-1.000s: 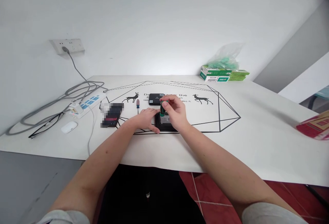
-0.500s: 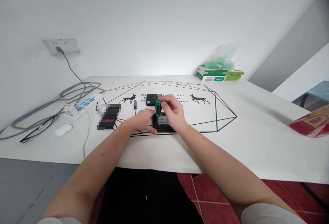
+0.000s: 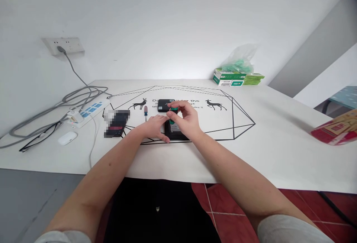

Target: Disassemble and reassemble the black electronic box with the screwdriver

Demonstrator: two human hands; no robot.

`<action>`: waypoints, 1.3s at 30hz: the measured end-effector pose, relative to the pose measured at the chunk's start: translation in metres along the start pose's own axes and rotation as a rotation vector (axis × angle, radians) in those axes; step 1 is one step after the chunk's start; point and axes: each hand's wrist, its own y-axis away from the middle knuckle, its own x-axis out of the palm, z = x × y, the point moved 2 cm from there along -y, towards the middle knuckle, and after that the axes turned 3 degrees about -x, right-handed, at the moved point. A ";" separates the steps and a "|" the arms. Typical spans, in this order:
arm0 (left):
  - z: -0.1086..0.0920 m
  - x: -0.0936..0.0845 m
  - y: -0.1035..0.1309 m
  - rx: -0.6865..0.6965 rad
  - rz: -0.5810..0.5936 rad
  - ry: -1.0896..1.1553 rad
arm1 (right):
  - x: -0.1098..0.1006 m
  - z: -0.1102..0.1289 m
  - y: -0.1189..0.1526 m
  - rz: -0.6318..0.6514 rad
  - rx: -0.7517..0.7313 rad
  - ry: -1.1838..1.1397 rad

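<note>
Pinching the green screwdriver (image 3: 172,121) over the black case (image 3: 176,136): right hand (image 3: 188,119). Left hand (image 3: 154,128), fingers spread, at case's left edge. Screwdriver likely light, stiff; best held by its handle. Tip contact unclear.

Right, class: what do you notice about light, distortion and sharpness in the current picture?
Head view: the wall looks brightest low down behind the table; the top-right corner darkens. Head view: the red package at the right looks stretched and soft. Head view: blocky pixels cover part of the phone; the label by the right hand is too small to read.
</note>
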 end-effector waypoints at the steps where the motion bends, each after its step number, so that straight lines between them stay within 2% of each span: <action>1: 0.000 0.000 0.000 -0.003 0.003 -0.009 | -0.001 0.001 -0.001 0.002 -0.036 0.033; 6: -0.005 -0.002 0.000 -0.040 0.020 -0.082 | -0.003 0.005 -0.002 0.011 -0.181 0.142; 15: -0.012 -0.007 0.002 -0.078 0.029 -0.143 | -0.007 0.001 0.000 -0.007 -0.265 0.190; 20: -0.009 -0.005 0.001 -0.070 0.033 -0.110 | -0.004 0.001 -0.001 -0.066 -0.237 0.180; 24: -0.003 -0.002 0.000 -0.018 0.019 -0.070 | -0.001 -0.001 0.000 0.001 -0.073 0.029; 27: -0.002 -0.002 0.000 0.004 0.008 -0.042 | 0.001 -0.002 0.001 0.044 0.005 0.005; 31: -0.004 -0.003 0.002 -0.017 0.016 -0.013 | -0.001 -0.001 0.001 0.057 -0.041 0.085; 36: -0.002 0.001 0.002 -0.026 0.018 -0.043 | -0.001 0.000 0.002 0.161 -0.150 0.143; 39: -0.002 0.002 0.002 -0.027 0.027 -0.057 | -0.003 -0.004 0.001 0.097 -0.134 0.162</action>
